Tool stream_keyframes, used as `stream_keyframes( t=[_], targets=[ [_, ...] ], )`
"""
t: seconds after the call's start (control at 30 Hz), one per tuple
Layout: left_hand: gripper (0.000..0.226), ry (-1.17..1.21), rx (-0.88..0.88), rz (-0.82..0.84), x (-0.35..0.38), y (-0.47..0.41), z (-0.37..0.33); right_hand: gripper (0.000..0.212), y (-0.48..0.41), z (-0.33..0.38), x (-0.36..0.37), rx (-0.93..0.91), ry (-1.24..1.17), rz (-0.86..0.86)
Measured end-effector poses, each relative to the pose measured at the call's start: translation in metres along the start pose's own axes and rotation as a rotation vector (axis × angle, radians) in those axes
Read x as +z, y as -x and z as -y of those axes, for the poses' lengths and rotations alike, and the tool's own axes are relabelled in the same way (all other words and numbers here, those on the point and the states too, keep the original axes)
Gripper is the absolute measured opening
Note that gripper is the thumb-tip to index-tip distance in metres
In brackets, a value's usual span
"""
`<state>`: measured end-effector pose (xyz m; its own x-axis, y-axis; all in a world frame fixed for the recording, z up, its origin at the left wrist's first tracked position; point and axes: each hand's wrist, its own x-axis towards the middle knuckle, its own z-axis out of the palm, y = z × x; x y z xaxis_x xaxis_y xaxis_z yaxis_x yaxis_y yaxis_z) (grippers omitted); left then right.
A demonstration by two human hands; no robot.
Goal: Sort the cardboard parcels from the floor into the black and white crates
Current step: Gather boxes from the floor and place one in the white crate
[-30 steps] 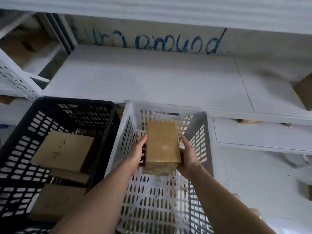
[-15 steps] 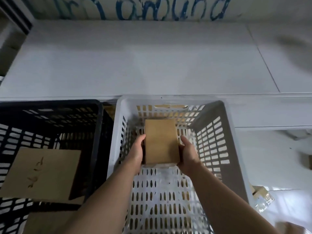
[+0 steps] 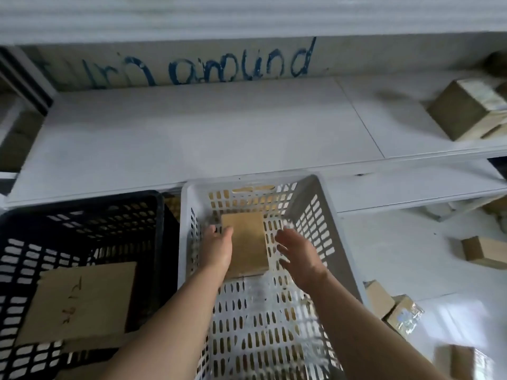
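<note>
Parcel [image 3: 247, 248] flat in white crate [image 3: 307, 204], far half.
Left grip [image 3: 219, 250] loose, fingers straight against parcel's left edge; right grip [image 3: 299, 259] spread wide, just right of it, not touching.

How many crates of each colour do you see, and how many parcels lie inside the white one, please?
Black crate: 1
White crate: 1
Parcel inside the white crate: 1
Total: 3

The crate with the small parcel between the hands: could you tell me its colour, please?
The crate is white, best seen in the head view.
</note>
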<state>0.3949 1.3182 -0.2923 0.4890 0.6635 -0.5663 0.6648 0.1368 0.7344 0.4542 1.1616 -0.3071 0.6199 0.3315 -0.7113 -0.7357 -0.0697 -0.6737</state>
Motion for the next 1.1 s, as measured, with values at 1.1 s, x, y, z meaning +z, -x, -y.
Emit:
stream_keyframes(
  t=[1.1],
  targets=[
    [0.014,-0.106,0.243,0.498,0.314,0.442,0.095,0.027,0.358,-0.121,-0.472,-0.213,-0.394,-0.357]
  ],
)
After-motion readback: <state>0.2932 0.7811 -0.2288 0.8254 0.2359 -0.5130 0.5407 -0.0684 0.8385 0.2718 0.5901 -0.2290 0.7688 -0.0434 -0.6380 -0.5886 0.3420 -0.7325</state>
